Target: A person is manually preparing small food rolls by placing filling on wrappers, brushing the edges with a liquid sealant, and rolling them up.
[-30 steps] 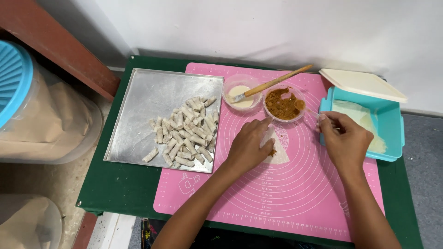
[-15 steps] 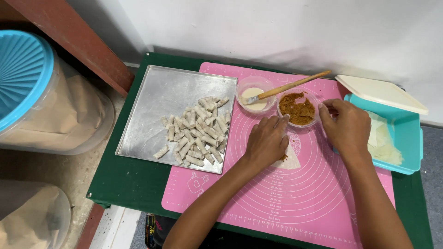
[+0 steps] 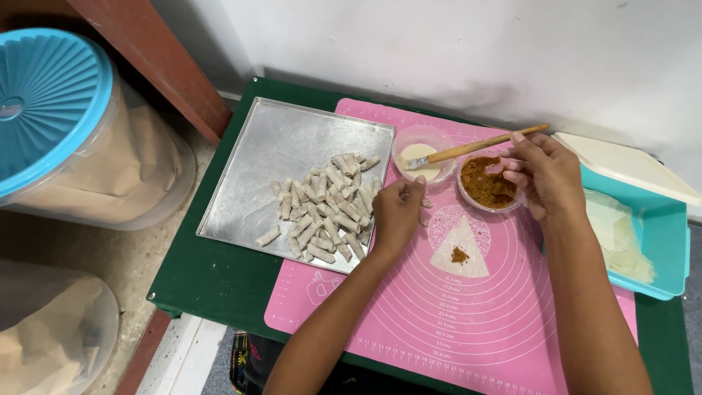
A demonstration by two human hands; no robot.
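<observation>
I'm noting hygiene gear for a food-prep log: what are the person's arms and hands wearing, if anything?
Nothing shows on either. The left hand and right hand are bare, with no gloves, and no rings, watch or bracelet can be seen. Both forearms are uncovered as far as the bottom edge of the picture, with no sleeve in view. Fingernails look short and unpainted, though they are small here.
</observation>
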